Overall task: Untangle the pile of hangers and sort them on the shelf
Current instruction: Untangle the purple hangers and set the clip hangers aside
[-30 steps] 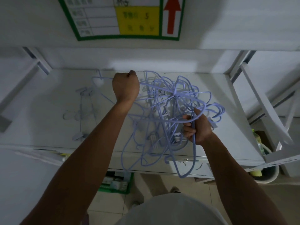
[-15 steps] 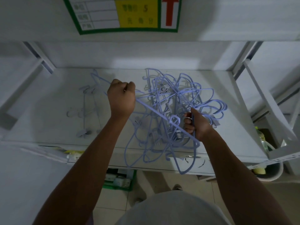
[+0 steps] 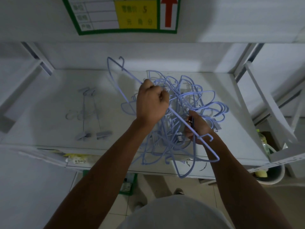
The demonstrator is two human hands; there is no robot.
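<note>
ok so quick update: over the last second the left hand point(image 3: 151, 104) has hauled 1 blue hanger point(image 3: 132, 75) up and back out of the pile point(image 3: 189, 96). Before, that fist was stretched out at the pile's far-left edge, with the hanger's bar still buried in the loops. Now the whole straight bar shows. It runs from up past the left knuckles, through the closed fist, and down across the top of the right hand point(image 3: 197, 128) and its wrist.

The right hand hasn't let go. Its fingers are curled tight round wires at the near side of the tangle, pinning it to the shelf point(image 3: 49, 113).

My read is that this hanger is basically free, maybe 1 loop still snagging near the fist, can't tell. It probably goes next to the 2 grey clip hangers point(image 3: 85, 114) lying well off to the left hand's outer side. Most of the pile is still knotted, so it's early days.
</note>
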